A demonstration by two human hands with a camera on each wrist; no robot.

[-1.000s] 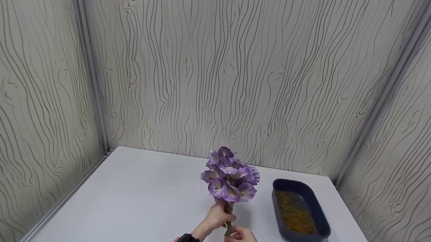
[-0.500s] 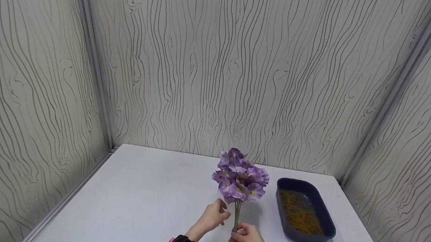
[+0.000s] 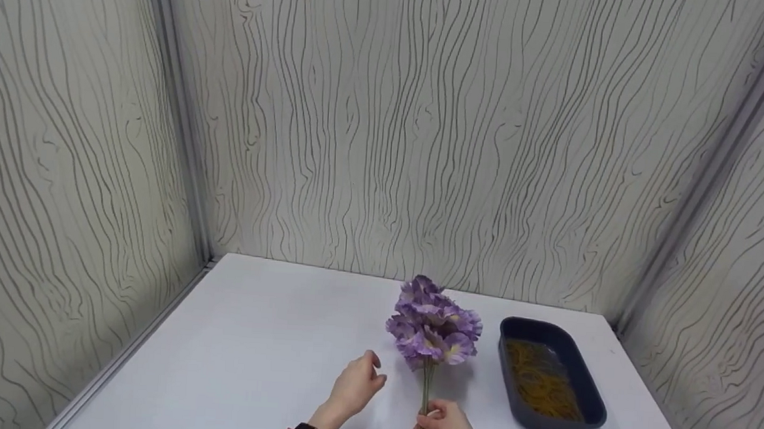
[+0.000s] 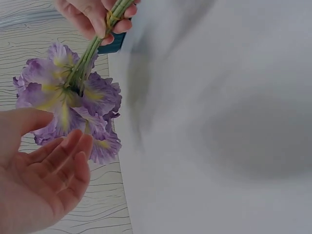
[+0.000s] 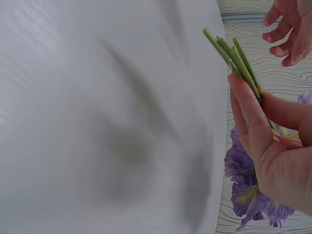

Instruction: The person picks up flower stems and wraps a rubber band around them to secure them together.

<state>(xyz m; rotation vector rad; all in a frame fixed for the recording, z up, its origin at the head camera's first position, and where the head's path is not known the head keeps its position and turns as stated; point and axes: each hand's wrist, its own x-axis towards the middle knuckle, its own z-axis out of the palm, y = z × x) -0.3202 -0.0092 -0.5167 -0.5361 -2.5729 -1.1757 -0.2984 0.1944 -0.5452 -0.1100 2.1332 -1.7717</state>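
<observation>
A bunch of purple flowers (image 3: pixel 434 325) with yellow centres stands upright above the table, blooms at the top. My right hand (image 3: pixel 450 426) grips its green stems (image 3: pixel 426 390) low down, thumb and fingers pinching them. In the left wrist view a yellow-orange band (image 4: pixel 113 18) circles the stems near that hand. The cut stem ends (image 5: pixel 234 48) poke out past the right fingers in the right wrist view. To the left of the bunch, my left hand (image 3: pixel 355 384) hangs apart from it, fingers loosely bent and holding nothing.
A dark blue-grey basin (image 3: pixel 597 409) stands at the right of the white table (image 3: pixel 251 338). Orange-brown rubber bands or similar thin strands (image 3: pixel 540 380) lie in it. Wood-grain-patterned panels (image 3: pixel 386 143) enclose the table at the back and both sides.
My left hand has let go of the stems and moved away to the left. The right hand still holds the bunch. The whole view has shifted slightly.
</observation>
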